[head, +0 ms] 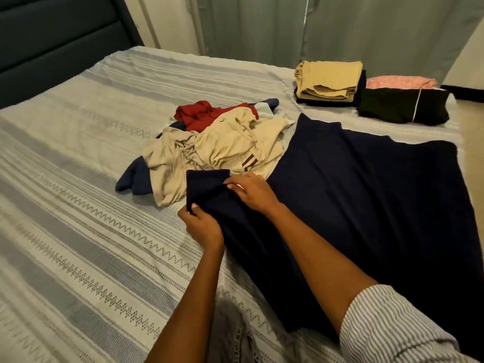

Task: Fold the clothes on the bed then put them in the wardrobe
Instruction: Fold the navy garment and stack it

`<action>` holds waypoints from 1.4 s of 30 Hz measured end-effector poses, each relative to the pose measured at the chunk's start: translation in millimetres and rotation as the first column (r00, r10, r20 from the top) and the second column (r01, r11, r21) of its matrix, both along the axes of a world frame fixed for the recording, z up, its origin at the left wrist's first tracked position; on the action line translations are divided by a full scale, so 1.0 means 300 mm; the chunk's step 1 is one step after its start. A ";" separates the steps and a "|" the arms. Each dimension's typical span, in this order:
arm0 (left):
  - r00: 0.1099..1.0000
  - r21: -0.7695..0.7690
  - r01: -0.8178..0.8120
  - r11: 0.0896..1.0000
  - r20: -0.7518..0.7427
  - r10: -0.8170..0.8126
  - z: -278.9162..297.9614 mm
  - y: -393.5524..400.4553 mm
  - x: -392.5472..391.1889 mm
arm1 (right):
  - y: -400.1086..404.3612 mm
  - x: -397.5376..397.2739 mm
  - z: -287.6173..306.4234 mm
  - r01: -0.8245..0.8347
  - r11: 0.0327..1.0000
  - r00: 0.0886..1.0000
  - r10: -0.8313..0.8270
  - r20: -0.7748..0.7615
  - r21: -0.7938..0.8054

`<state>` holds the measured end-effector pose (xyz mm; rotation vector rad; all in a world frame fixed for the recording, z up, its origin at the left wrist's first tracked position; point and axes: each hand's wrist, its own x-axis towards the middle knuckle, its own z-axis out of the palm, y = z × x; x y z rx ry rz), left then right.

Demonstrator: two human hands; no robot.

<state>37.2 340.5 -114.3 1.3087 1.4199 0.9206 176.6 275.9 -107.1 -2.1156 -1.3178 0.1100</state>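
Observation:
A large navy garment [366, 195] lies spread flat on the right half of the bed [78, 179]. My left hand [201, 226] pinches the lower edge of its sleeve [207, 183], and my right hand [251, 192] grips the same sleeve where it meets the body. Just beyond the sleeve lies an unfolded heap: cream clothes [222, 150], a red piece [201, 113] and blue pieces [136, 179].
Folded clothes sit at the far right of the bed: a tan stack [327, 79], a black piece [403, 106] and a pink one [400, 82]. A dark headboard [52, 40] rises at the far left, and grey curtains [340, 27] hang behind the bed.

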 end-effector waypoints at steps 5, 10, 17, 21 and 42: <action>0.987 -0.360 0.053 0.931 -0.122 -0.103 -0.079 0.089 -0.089 | 0.012 -0.007 -0.084 -0.012 0.820 0.999 0.031 0.023 -0.573; 0.988 -0.355 0.133 0.925 -0.026 -0.152 -0.032 0.088 -0.136 | -0.021 -0.041 -0.111 0.123 0.901 0.989 -0.078 0.122 -0.416; 0.949 -0.435 0.297 0.850 0.032 -0.315 -0.045 0.012 -0.179 | -0.044 -0.039 -0.096 0.260 0.846 0.964 -0.196 0.182 -0.465; 0.963 -0.346 0.249 0.904 -0.012 -0.270 -0.030 -0.016 -0.221 | -0.015 -0.043 -0.054 0.362 0.851 0.931 -0.312 0.188 -0.380; 0.100 -0.174 0.928 0.330 -0.737 -0.668 0.021 -0.167 -0.290 | -0.431 -0.342 -0.074 0.175 0.917 0.924 -0.279 -0.262 -0.358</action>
